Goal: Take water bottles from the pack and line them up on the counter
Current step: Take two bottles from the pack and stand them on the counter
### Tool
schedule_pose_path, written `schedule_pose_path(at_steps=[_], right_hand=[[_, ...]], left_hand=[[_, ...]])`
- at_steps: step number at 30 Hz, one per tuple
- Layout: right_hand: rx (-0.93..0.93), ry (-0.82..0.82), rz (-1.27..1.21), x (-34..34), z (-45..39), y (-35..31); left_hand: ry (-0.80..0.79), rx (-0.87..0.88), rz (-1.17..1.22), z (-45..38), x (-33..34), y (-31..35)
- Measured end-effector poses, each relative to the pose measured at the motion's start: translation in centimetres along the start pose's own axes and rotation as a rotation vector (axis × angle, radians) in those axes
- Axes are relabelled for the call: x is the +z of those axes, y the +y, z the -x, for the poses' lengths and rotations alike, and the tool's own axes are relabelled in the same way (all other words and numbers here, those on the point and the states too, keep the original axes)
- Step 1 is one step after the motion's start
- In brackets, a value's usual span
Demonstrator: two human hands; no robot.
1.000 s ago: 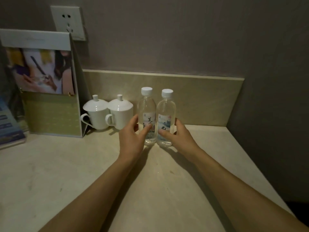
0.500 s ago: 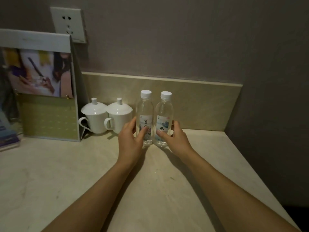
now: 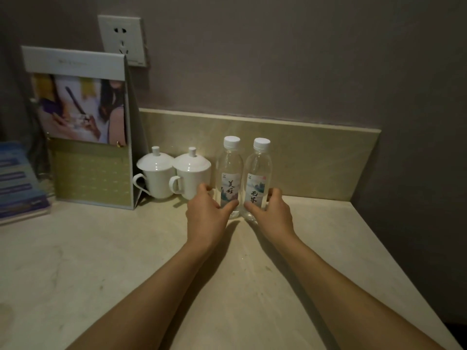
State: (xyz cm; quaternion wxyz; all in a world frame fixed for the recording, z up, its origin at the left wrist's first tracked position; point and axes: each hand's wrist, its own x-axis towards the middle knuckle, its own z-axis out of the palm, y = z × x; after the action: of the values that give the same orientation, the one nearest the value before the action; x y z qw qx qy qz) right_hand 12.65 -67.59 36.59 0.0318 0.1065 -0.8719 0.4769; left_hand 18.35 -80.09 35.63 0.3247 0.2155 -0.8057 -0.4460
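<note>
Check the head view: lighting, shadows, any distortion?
Head view: dim, warm light with dark corners; the left hand and right hand cast soft shadows toward the camera on the counter. Bottle labels are readable; the brochure stand looks soft. Wide-angle bend shows in the backsplash edge and the leaning stand.

Two bare forearms enter from the bottom edge of the view, one on each side, and narrow toward the wrists. No sleeve, cuff or glove covers either arm as far down as the frame shows. The left hand (image 3: pixel 206 214) and the right hand (image 3: pixel 274 215) are bare as well, with no ring, watch, bracelet or strap visible on the fingers or wrists. The dim light leaves the fingernails too blurred to describe, and no marks show on the arms.
</note>
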Motion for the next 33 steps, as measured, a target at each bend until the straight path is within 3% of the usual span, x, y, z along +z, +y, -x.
schedule_pose_path(at_steps=[14, 33], right_hand=[[-0.008, 0.000, -0.009, 1.0, -1.0, -0.7], [-0.033, 0.035, 0.011, 2.2, -2.9, -0.7]], left_hand=[[-0.002, 0.114, -0.022, -1.4, 0.9, -0.6], [0.045, 0.077, -0.056, -2.7, 2.0, -0.6]])
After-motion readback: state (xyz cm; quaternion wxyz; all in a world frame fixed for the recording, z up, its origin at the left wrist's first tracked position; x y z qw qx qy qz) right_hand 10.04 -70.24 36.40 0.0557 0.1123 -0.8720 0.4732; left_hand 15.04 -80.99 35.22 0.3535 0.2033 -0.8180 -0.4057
